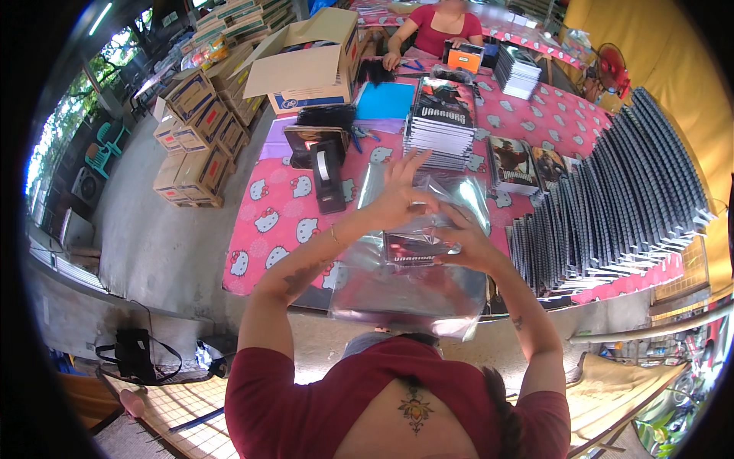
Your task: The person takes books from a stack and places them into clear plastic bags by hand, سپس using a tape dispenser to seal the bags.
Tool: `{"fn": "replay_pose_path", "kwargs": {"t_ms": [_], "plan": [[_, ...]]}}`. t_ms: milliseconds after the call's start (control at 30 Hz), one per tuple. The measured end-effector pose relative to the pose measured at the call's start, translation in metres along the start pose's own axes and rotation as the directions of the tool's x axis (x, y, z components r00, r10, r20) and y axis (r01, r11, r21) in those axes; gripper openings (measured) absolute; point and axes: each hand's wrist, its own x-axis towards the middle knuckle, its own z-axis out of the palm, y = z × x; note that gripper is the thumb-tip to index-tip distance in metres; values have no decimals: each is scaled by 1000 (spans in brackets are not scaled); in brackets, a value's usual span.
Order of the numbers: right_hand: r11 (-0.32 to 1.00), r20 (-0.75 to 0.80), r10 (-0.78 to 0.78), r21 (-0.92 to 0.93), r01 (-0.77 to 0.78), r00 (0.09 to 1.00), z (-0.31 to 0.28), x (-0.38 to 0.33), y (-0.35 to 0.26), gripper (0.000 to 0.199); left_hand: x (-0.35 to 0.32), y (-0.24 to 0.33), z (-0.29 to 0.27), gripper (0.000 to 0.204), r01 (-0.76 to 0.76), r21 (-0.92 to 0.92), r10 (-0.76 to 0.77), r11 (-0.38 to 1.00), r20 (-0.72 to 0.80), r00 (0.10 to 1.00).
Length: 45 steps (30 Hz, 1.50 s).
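In front of me on the table, a small book (407, 251) with a dark and red cover lies inside a clear plastic sleeve (440, 187). My left hand (404, 195) is over the sleeve's far part, some fingers raised and spread, the lower ones pinched at the plastic. At the right side of the book, my right hand (465, 239) curves its fingers and thumb on the plastic. Glare hides exactly where the fingertips meet it. Beneath lies a stack of shiny clear plastic sheets (382, 294), reaching over the table's near edge.
A stack of books (443, 115) stands just beyond my hands, with a black tape dispenser (327, 180) to the left. Spiral-bound books (612, 199) form a long row at right. Across the table (264, 222) sits a person (440, 30) near an open carton (306, 73).
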Motion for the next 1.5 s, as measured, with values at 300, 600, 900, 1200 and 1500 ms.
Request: {"fn": "replay_pose_path", "kwargs": {"t_ms": [300,600,900,1200,1500], "plan": [[979,-115,137,168,-116,984,-12,19,32,47,4,43,-43,75,229,-71,-237,971,-152,960],[992,355,-45,128,0,934,-46,136,51,26,6,40,-67,24,447,-526,-527,724,-3,850],[634,283,506,519,-573,815,-14,68,64,36,18,-5,-32,36,394,-648,-522,652,-8,853],[532,126,442,761,-372,888,-15,69,51,39,-19,-24,-5,48,611,-647,-504,456,378,776],[304,309,471,822,-481,826,-1,42,76,38,-11,-15,-2,23,490,-711,-530,505,193,826]]}}
